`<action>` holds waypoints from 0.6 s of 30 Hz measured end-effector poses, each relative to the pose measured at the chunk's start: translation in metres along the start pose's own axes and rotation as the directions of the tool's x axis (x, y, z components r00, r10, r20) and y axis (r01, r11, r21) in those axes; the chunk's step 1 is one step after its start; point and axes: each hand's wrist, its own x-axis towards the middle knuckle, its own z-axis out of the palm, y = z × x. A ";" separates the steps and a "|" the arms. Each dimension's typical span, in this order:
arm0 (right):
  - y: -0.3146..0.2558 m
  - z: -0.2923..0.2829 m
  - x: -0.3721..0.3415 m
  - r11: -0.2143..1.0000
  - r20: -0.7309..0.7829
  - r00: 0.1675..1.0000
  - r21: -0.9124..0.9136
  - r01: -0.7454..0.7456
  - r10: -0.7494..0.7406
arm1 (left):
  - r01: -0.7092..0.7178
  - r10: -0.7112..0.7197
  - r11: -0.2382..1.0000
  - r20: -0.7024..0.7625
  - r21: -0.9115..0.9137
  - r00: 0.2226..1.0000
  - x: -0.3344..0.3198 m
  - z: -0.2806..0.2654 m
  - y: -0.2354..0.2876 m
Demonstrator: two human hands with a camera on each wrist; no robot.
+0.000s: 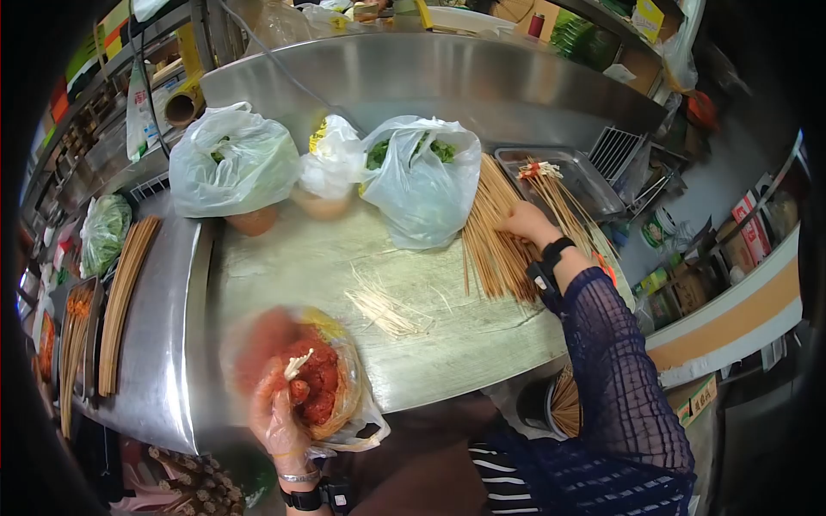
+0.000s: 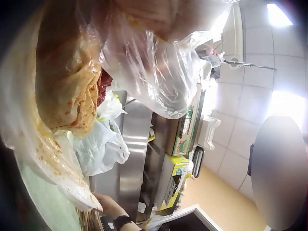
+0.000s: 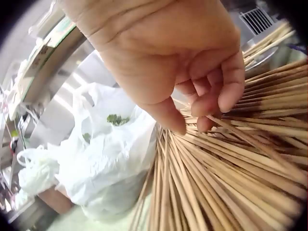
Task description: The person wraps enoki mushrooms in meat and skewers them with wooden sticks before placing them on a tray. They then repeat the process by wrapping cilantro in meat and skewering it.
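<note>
My left hand point(image 1: 280, 400), in a clear plastic glove, holds a small bunch of enoki mushrooms point(image 1: 298, 363) over a plastic bag point(image 1: 351, 387) of red, sauced meat point(image 1: 320, 378). In the left wrist view the plastic glove point(image 2: 149, 67) fills the top, and the bunch is hidden. My bare right hand point(image 1: 529, 225) is at the upper part of a wide pile of bamboo skewers point(image 1: 499, 236). Seen from the right wrist, its thumb and curled fingers point(image 3: 168, 115) pinch at the end of a skewer point(image 3: 250, 139). Loose enoki strands point(image 1: 387, 305) lie mid-worktop.
Two bags of greens point(image 1: 232, 163) point(image 1: 422, 185) stand along the back, a smaller white bag point(image 1: 331, 159) between them. A metal tray point(image 1: 602, 193) with filled skewers point(image 1: 551, 181) is at the right. More skewers point(image 1: 125, 301) lie on the steel counter point(image 1: 163, 318) at left.
</note>
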 end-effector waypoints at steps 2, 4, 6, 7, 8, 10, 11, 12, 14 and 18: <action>-0.006 0.008 0.004 0.998 0.026 0.999 -0.056 0.032 -0.031 | -0.012 0.012 1.000 -0.001 0.023 1.000 -0.001 -0.001 -0.004; -0.008 0.009 0.008 0.999 0.116 0.993 0.036 0.016 -0.020 | -0.045 0.045 0.998 0.008 0.039 0.999 -0.001 -0.005 -0.011; -0.003 0.007 0.011 0.985 0.132 0.991 0.172 -0.016 -0.007 | -0.096 0.094 0.994 0.029 0.048 0.995 -0.001 -0.011 -0.017; -0.001 0.005 0.012 0.971 0.142 0.990 0.238 -0.030 -0.004 | -0.100 0.098 0.994 0.030 0.053 0.995 0.000 -0.013 -0.018; 0.002 0.002 0.014 0.947 0.186 0.982 0.315 -0.070 0.010 | -0.101 0.100 0.993 0.031 0.058 0.995 -0.001 -0.015 -0.018; -0.005 -0.014 -0.001 0.920 0.224 0.975 0.383 -0.088 0.001 | -0.113 0.111 0.991 0.032 0.069 0.993 -0.001 -0.015 -0.019; -0.005 -0.021 -0.007 0.904 0.240 0.971 0.415 -0.101 -0.001 | -0.121 0.119 0.990 0.031 0.076 0.992 -0.001 -0.014 -0.018; -0.004 -0.026 -0.010 0.881 0.290 0.956 0.460 -0.109 -0.033 | -0.130 0.128 0.988 0.029 0.082 0.991 -0.001 -0.012 -0.017; -0.005 -0.028 -0.018 0.743 0.282 0.955 0.658 -0.122 -0.093 | -0.141 0.141 0.987 0.012 0.077 0.990 -0.002 -0.012 -0.018; -0.052 -0.012 -0.069 0.313 0.066 0.956 0.949 0.028 -0.286 | -0.148 0.152 0.985 -0.032 0.091 0.988 -0.001 -0.012 -0.018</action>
